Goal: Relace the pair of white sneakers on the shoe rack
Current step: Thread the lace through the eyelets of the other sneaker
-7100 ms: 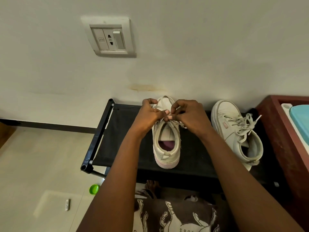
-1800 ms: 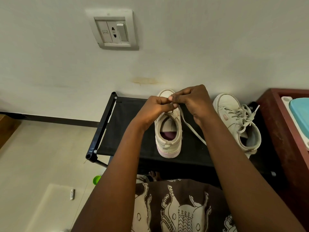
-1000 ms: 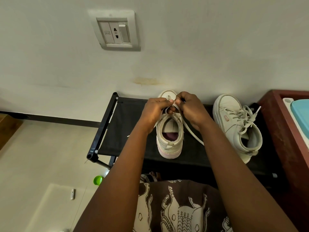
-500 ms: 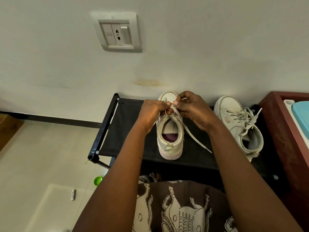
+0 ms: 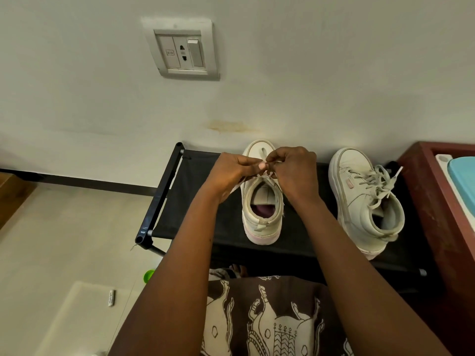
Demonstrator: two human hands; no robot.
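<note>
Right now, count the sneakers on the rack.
2. The middle sneaker stands on the rack; the right sneaker, laced, lies near the red cabinet. Anything below the rack top is hidden.

Black fabric shoe rack [image 5: 195,201] against wall, two white sneakers on top: middle sneaker [image 5: 262,217], right sneaker [image 5: 359,201]

Both my arms reach forward, wrists close together. My left hand [image 5: 231,173] and right hand [image 5: 295,170] each pinch the lace [image 5: 262,152] between curled fingertips, thumbs almost touching.
</note>
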